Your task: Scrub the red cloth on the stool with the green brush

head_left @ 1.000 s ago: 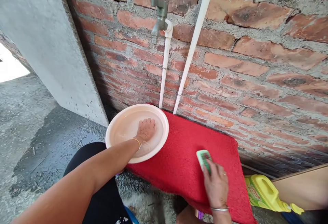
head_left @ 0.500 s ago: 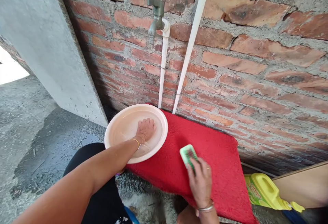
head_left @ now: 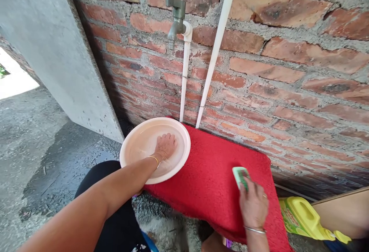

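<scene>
My right hand (head_left: 253,206) grips a light green scrubbing brush (head_left: 240,176) over the right part of a red pile mat (head_left: 213,175). The mat is spread over a raised support and hangs over its front edge. My left hand (head_left: 166,146) is inside a pale pink plastic basin (head_left: 184,157), palm down in the water. Its fingers look flat and foreshortened under the surface. The basin rests on the left end of the mat. The brush's underside is hidden.
A grey tap (head_left: 176,21) juts from the brick wall (head_left: 288,75) above the basin, beside white pipes (head_left: 215,55). A yellow jug (head_left: 305,215) lies on the right. At left, a grey slab (head_left: 72,67) leans near wet concrete floor (head_left: 69,163).
My right hand has moved the scrubbing brush to the right across the red mat. My left hand stays in the basin. The view has shifted slightly.
</scene>
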Demonstrator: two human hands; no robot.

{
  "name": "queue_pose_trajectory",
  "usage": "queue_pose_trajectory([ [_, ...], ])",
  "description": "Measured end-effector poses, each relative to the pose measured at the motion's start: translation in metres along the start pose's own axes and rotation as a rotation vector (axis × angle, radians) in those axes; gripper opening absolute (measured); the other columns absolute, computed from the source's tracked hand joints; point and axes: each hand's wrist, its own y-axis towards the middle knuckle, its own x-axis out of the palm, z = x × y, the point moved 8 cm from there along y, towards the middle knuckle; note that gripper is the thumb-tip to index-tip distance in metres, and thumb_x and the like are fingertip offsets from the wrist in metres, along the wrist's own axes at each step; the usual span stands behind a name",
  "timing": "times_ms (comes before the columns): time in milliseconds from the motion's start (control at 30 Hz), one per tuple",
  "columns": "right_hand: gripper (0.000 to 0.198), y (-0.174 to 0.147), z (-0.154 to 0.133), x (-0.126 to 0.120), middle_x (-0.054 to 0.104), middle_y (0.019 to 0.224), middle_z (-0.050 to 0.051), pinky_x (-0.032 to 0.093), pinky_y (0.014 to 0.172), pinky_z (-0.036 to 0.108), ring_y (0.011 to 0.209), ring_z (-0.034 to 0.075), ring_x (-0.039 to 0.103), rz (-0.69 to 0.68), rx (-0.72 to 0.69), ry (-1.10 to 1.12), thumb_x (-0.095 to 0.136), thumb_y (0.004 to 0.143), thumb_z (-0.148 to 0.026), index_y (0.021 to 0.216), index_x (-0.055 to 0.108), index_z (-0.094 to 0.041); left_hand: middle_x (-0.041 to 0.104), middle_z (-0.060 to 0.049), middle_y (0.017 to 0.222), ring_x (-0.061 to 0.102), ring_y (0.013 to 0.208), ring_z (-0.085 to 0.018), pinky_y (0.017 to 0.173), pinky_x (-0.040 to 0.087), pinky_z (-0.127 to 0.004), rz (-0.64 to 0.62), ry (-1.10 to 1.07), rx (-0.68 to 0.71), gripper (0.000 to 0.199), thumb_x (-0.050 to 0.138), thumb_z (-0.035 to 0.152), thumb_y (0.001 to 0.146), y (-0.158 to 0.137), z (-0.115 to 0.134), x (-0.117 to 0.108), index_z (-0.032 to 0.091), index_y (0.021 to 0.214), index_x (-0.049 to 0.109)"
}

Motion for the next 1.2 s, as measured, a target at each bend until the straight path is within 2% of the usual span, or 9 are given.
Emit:
queue_pose_trajectory([
  [100,0.043,-0.008,0.084,-0.016,0.063,0.081,0.013,0.033,0.056,0.036,0.065,0.025,0.051,0.08,0.339,-0.185,0.047,0.093,-0.051,0.104,0.073,-0.02,0.064,-0.014,0.11,0.056,0.104,-0.031,0.087,0.037,-0.047,0.011,0.012,0.005,0.032,0.034,0.029,0.1,0.0,0.0,0.0,0.017,0.105,0.063],
  [200,0.046,-0.015,0.108,-0.027,0.062,0.078,0.013,0.031,0.055,0.037,0.065,0.027,0.051,0.137,0.489,-0.213,0.049,0.091,-0.056,0.107,0.073,-0.02,0.064,-0.015,0.111,0.056,0.104,-0.031,0.087,0.037,-0.046,0.007,0.019,0.004,0.032,0.034,0.028,0.1,0.0,0.0,0.0,0.016,0.106,0.063],
  [300,0.045,-0.004,0.06,-0.028,0.064,0.086,0.013,0.041,0.063,0.039,0.074,0.027,0.056,0.173,0.286,-0.016,0.048,0.094,-0.055,0.106,0.072,-0.018,0.064,-0.015,0.111,0.056,0.104,-0.031,0.087,0.037,-0.046,0.0,0.019,-0.001,0.032,0.034,0.028,0.1,0.0,0.0,0.001,0.017,0.106,0.063],
  [567,0.02,-0.019,-0.157,-0.034,0.064,0.117,0.01,0.047,0.091,0.039,0.104,0.023,0.058,0.024,-0.364,0.449,0.054,0.097,-0.025,0.111,0.069,-0.027,0.064,-0.015,0.11,0.055,0.103,-0.03,0.088,0.037,-0.046,0.014,0.01,-0.004,0.032,0.034,0.028,0.1,0.001,-0.001,0.002,0.017,0.104,0.063],
  [733,0.029,-0.04,-0.195,-0.028,0.065,0.116,0.008,0.047,0.092,0.04,0.101,0.022,0.059,-0.094,-0.482,0.439,0.053,0.094,-0.014,0.112,0.069,-0.029,0.065,-0.015,0.11,0.055,0.104,-0.03,0.087,0.036,-0.046,0.005,0.0,-0.007,0.031,0.034,0.028,0.1,0.001,-0.002,0.002,0.017,0.105,0.063],
  [833,0.025,-0.029,-0.16,-0.015,0.066,0.112,0.009,0.047,0.09,0.041,0.099,0.023,0.06,-0.071,-0.417,0.349,0.049,0.098,-0.022,0.111,0.069,-0.027,0.064,-0.015,0.11,0.055,0.104,-0.031,0.088,0.036,-0.046,-0.001,-0.007,-0.004,0.032,0.034,0.028,0.1,0.001,-0.002,0.001,0.017,0.105,0.064],
  [933,0.031,-0.011,-0.087,-0.005,0.067,0.106,0.01,0.048,0.083,0.038,0.091,0.023,0.061,-0.024,-0.255,0.245,0.045,0.101,-0.04,0.108,0.07,-0.023,0.064,-0.015,0.111,0.055,0.105,-0.031,0.088,0.036,-0.046,-0.006,-0.003,-0.006,0.032,0.034,0.029,0.1,0.0,-0.001,-0.001,0.017,0.106,0.064],
  [1100,0.05,-0.004,0.061,-0.017,0.063,0.084,0.01,0.039,0.06,0.036,0.069,0.023,0.054,0.094,0.298,-0.051,0.045,0.094,-0.061,0.1,0.072,-0.02,0.064,-0.016,0.111,0.055,0.105,-0.03,0.088,0.036,-0.045,-0.003,0.0,-0.009,0.034,0.033,0.028,0.1,0.0,0.0,-0.003,0.017,0.107,0.064],
  [1200,0.051,-0.013,0.094,-0.028,0.063,0.085,0.011,0.034,0.057,0.037,0.07,0.025,0.053,0.135,0.506,-0.104,0.05,0.09,-0.065,0.106,0.072,-0.022,0.065,-0.016,0.11,0.055,0.104,-0.031,0.087,0.036,-0.046,0.0,-0.003,-0.008,0.034,0.033,0.028,0.1,0.001,-0.001,-0.002,0.016,0.106,0.064],
])
